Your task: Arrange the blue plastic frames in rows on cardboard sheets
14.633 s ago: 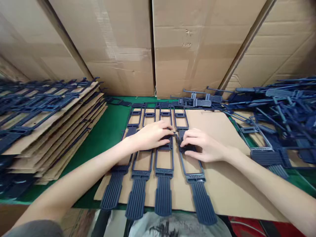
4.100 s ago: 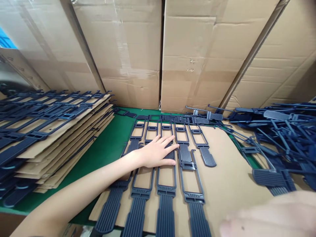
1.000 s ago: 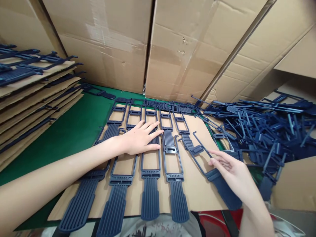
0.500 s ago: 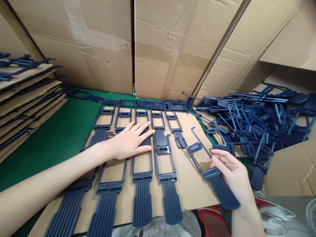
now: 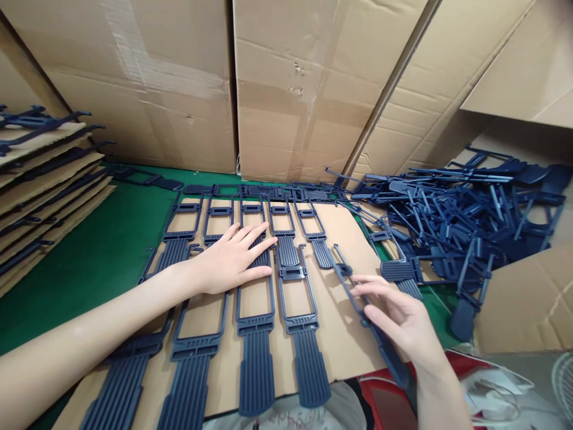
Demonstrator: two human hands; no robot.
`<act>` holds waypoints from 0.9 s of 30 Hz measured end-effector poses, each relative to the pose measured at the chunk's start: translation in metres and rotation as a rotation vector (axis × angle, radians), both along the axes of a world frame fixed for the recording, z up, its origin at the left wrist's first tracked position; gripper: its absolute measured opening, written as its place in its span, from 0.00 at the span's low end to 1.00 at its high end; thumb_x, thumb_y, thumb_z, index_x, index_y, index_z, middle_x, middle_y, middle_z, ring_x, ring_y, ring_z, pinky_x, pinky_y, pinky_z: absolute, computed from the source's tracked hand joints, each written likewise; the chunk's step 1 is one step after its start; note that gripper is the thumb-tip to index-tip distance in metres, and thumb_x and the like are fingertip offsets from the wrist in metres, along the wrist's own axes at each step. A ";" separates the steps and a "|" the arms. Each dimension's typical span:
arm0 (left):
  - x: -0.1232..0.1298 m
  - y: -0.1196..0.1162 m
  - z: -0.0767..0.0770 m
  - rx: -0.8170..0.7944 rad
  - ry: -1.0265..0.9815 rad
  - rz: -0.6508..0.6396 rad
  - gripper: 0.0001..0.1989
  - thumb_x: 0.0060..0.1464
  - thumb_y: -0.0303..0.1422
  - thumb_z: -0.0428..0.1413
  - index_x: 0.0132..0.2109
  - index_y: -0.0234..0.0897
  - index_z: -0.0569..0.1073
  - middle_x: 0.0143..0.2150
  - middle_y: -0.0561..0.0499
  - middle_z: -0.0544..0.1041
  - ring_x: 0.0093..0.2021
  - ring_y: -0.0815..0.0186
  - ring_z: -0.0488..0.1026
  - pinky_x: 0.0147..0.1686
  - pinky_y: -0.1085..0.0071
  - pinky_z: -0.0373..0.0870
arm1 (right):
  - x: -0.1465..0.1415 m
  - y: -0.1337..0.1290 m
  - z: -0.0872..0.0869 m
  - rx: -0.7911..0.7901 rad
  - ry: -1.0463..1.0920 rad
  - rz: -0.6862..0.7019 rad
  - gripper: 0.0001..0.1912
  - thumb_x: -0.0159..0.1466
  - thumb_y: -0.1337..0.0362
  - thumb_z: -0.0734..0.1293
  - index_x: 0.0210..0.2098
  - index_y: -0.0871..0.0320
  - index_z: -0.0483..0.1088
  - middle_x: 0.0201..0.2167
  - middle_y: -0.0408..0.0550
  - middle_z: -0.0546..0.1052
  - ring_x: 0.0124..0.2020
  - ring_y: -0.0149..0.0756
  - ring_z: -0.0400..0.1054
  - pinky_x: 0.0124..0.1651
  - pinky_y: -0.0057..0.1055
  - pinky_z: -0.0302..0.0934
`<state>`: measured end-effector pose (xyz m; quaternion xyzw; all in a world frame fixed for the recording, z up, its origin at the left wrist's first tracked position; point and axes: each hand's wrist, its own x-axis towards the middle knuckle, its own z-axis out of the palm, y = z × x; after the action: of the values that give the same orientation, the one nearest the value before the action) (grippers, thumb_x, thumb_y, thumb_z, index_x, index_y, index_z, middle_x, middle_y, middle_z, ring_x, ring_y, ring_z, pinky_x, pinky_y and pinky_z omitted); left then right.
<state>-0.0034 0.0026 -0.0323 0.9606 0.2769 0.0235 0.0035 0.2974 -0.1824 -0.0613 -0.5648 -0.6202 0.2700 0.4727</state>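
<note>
At the bottom of the frame we see a grey shirt [image 5: 326,412] and, to its right, something red [image 5: 391,406]. Just beyond, four flat dark-blue pieces make up the near row [image 5: 256,373], their ribbed ends pointing toward us on a cardboard sheet [image 5: 342,343].

Right of centre, our right hand [image 5: 398,316] has its fingers bent and the thumb set close, holding a tilted blue piece [image 5: 388,352] by its side rail. It stands nearly edge-on at the right of the sheet, so we can't quite make out how firmly the fingertips meet it. Near the middle, our left hand [image 5: 235,260] lies flat, fingers spread wide, over the ribbed panel in the third column.

Farther up lie the five pieces of the far row [image 5: 321,255]. Beyond the sheet, the green worktop [image 5: 98,251] carries a layered stack [image 5: 54,203] at left and a tangled heap [image 5: 443,218] at right. Tall cartons [image 5: 286,54] fill the top.
</note>
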 end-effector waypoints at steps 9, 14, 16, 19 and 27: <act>0.000 0.000 0.000 0.010 0.026 0.010 0.35 0.63 0.55 0.35 0.68 0.39 0.55 0.71 0.39 0.45 0.69 0.48 0.44 0.64 0.49 0.42 | -0.008 0.008 0.007 0.054 -0.188 0.076 0.05 0.65 0.63 0.64 0.38 0.52 0.74 0.50 0.50 0.73 0.58 0.46 0.62 0.59 0.46 0.57; -0.001 0.001 -0.002 0.013 0.003 -0.013 0.35 0.63 0.55 0.34 0.68 0.39 0.55 0.71 0.39 0.46 0.69 0.48 0.46 0.63 0.49 0.42 | -0.010 0.010 0.002 0.108 -0.266 -0.097 0.07 0.66 0.61 0.64 0.33 0.54 0.71 0.41 0.50 0.75 0.45 0.44 0.69 0.50 0.39 0.62; 0.000 0.001 -0.002 0.014 0.009 -0.010 0.36 0.63 0.56 0.33 0.68 0.38 0.55 0.71 0.38 0.46 0.68 0.47 0.47 0.63 0.49 0.42 | -0.010 0.009 -0.001 0.106 -0.289 -0.215 0.08 0.66 0.59 0.63 0.34 0.54 0.71 0.35 0.48 0.75 0.37 0.42 0.70 0.41 0.35 0.64; 0.001 0.001 0.000 0.007 0.016 -0.004 0.36 0.63 0.56 0.34 0.68 0.39 0.55 0.71 0.39 0.46 0.69 0.47 0.46 0.63 0.49 0.42 | -0.009 0.009 -0.004 0.045 -0.360 -0.335 0.10 0.66 0.56 0.63 0.34 0.55 0.71 0.28 0.46 0.74 0.27 0.38 0.67 0.31 0.32 0.60; 0.001 -0.001 0.002 0.000 0.064 0.011 0.36 0.63 0.55 0.32 0.69 0.39 0.52 0.71 0.39 0.43 0.69 0.47 0.43 0.64 0.48 0.40 | -0.012 0.011 0.000 -0.095 -0.339 -0.243 0.11 0.66 0.55 0.62 0.35 0.55 0.70 0.26 0.43 0.70 0.24 0.34 0.61 0.28 0.29 0.57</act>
<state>-0.0025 0.0017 -0.0301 0.9593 0.2822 -0.0070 -0.0056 0.2856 -0.1713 -0.0612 -0.6944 -0.6048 0.1409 0.3634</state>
